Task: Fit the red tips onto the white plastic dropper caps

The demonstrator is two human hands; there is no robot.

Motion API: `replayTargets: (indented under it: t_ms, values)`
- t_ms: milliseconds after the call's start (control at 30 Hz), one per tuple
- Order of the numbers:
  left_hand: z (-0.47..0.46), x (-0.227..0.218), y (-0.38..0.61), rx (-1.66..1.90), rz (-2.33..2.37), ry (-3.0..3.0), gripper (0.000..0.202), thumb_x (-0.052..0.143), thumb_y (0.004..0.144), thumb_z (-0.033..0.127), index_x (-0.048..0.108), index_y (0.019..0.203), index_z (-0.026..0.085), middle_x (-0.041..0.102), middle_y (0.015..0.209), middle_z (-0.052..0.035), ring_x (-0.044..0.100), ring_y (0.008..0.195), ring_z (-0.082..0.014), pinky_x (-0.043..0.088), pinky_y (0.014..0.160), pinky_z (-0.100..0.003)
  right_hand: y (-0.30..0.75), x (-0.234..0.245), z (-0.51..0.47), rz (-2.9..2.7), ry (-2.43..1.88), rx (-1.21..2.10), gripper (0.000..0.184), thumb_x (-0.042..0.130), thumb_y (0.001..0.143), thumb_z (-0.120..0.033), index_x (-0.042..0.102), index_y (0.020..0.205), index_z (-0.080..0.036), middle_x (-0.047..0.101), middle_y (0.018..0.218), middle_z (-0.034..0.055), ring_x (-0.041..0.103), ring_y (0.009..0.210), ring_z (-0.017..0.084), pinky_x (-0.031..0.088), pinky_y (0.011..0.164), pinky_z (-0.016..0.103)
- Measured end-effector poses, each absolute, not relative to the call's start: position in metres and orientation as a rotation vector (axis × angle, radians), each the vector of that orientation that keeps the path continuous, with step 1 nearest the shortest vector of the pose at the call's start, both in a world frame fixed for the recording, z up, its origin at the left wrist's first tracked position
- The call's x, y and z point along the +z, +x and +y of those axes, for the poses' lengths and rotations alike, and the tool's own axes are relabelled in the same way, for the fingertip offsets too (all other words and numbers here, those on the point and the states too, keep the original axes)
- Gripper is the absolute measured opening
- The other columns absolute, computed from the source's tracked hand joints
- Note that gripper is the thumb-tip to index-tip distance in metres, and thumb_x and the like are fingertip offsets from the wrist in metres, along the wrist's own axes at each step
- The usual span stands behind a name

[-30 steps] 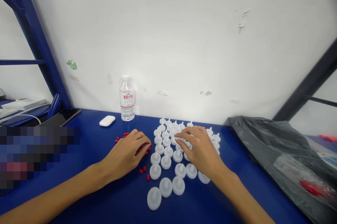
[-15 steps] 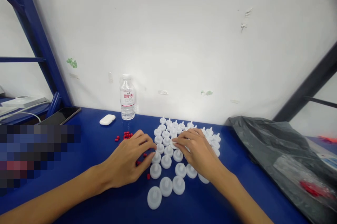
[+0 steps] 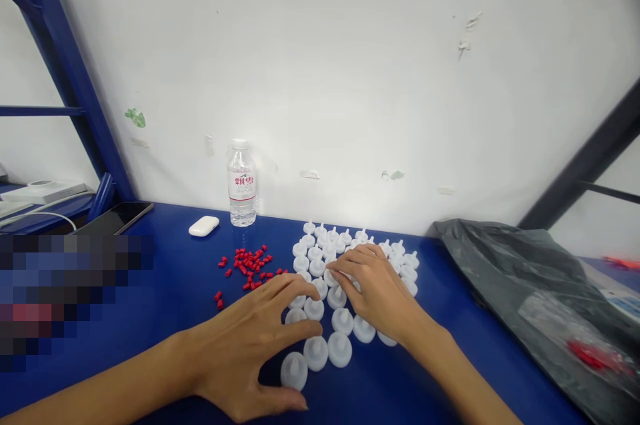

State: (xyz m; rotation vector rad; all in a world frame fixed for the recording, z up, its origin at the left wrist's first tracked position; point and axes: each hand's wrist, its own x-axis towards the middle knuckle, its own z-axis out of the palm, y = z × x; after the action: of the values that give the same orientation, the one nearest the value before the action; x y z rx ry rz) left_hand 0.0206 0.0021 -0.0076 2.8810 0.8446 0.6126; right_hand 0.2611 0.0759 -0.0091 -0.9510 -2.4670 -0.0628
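Observation:
Many white plastic nozzle caps [image 3: 340, 349], round with a stem pointing up, stand in loose rows on the blue table. My left hand [image 3: 250, 338] is spread over the front left caps, fingers and thumb apart, with nothing held. Its thumb reaches just in front of the nearest cap [image 3: 294, 372]. Further right, my right hand [image 3: 377, 288] is bent over the group, thumb and fingertips drawn together at the stem of a white nozzle cap [image 3: 329, 278]. That hand hides several caps behind it. Small red plastic pieces [image 3: 245, 264] lie scattered left of the caps.
A water bottle [image 3: 243, 188] stands against the wall beside a white earbud case [image 3: 204, 226]. A dark phone [image 3: 117, 217] lies at the far left. Grey plastic bags [image 3: 480, 258] cover the right side, with a clear bag of red pieces [image 3: 595, 353] on top.
My left hand has come nearer and to the right, from beside the red pieces to the front caps, and its fingers have spread. My right hand stays almost in place.

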Motion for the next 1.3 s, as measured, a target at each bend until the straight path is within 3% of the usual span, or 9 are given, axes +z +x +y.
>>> replayTargets:
  t_ms: [233, 433, 633, 867, 1033, 1200, 1300]
  values:
    - [0.006, -0.013, 0.022, 0.696, 0.873, 2.864, 0.032, 0.072, 0.082, 0.041, 0.065, 0.107, 0.022, 0.054, 0.128, -0.0130, 0.050, 0.120, -0.0309, 0.047, 0.100, -0.045, 0.260, -0.007, 0.074, -2.478, -0.941, -0.042, 0.021, 0.051, 0.098, -0.019, 0.071, 0.096, -0.023, 0.074, 0.090, 0.0014, 0.064, 0.091, 0.019, 0.039, 0.099, 0.043]
    - [0.011, -0.019, 0.023, 0.698, 0.872, 2.912, 0.032, 0.069, 0.087, 0.045, 0.065, 0.110, 0.023, 0.054, 0.126, -0.0128, 0.050, 0.120, -0.0294, 0.046, 0.100, -0.044, 0.260, -0.007, 0.074, -2.472, -0.944, -0.039, 0.022, 0.048, 0.100, -0.021, 0.070, 0.097, -0.022, 0.074, 0.086, 0.0008, 0.065, 0.091, 0.018, 0.038, 0.103, 0.043]
    - [0.010, -0.018, 0.022, 0.671, 0.881, 2.917, 0.033, 0.067, 0.088, 0.046, 0.064, 0.111, 0.023, 0.054, 0.126, -0.0127, 0.050, 0.119, -0.0298, 0.045, 0.101, -0.045, 0.260, -0.009, 0.074, -2.462, -0.949, 0.059, 0.020, 0.048, 0.101, -0.022, 0.068, 0.101, -0.024, 0.075, 0.098, -0.0007, 0.066, 0.098, 0.017, 0.032, 0.111, 0.046]
    - [0.007, -0.011, 0.021, 0.620, 0.901, 2.820, 0.032, 0.063, 0.087, 0.027, 0.059, 0.118, 0.023, 0.051, 0.130, -0.0133, 0.046, 0.121, -0.0305, 0.044, 0.102, -0.047, 0.260, -0.005, 0.070, -2.471, -0.977, 0.174, 0.024, 0.039, 0.104, -0.024, 0.059, 0.117, -0.027, 0.075, 0.100, -0.0030, 0.070, 0.087, 0.015, 0.029, 0.116, 0.048]
    - [0.006, -0.008, 0.020, 0.723, 0.918, 2.798, 0.035, 0.062, 0.083, 0.019, 0.058, 0.117, 0.023, 0.052, 0.127, -0.0125, 0.046, 0.121, -0.0301, 0.044, 0.103, -0.047, 0.263, -0.006, 0.071, -2.498, -0.918, 0.178, 0.034, 0.035, 0.102, -0.015, 0.051, 0.128, -0.028, 0.074, 0.093, -0.0027, 0.070, 0.089, 0.016, 0.029, 0.117, 0.050]
    - [0.006, -0.002, 0.016, 0.735, 0.869, 2.786, 0.023, 0.058, 0.078, 0.012, 0.055, 0.099, 0.021, 0.054, 0.115, -0.0111, 0.050, 0.109, -0.0268, 0.046, 0.098, -0.045, 0.264, -0.008, 0.073, -2.502, -0.877, 0.178, 0.042, 0.034, 0.095, -0.004, 0.051, 0.126, -0.027, 0.067, 0.112, 0.0031, 0.062, 0.106, 0.019, 0.033, 0.115, 0.051]
    - [0.006, -0.003, 0.016, 0.813, 0.811, 2.774, 0.016, 0.056, 0.077, 0.011, 0.051, 0.089, 0.021, 0.054, 0.102, -0.0099, 0.051, 0.100, -0.0252, 0.047, 0.092, -0.044, 0.264, -0.008, 0.074, -2.510, -0.878, 0.164, 0.043, 0.035, 0.093, -0.001, 0.053, 0.123, -0.026, 0.066, 0.108, 0.0023, 0.062, 0.102, 0.017, 0.030, 0.116, 0.050]
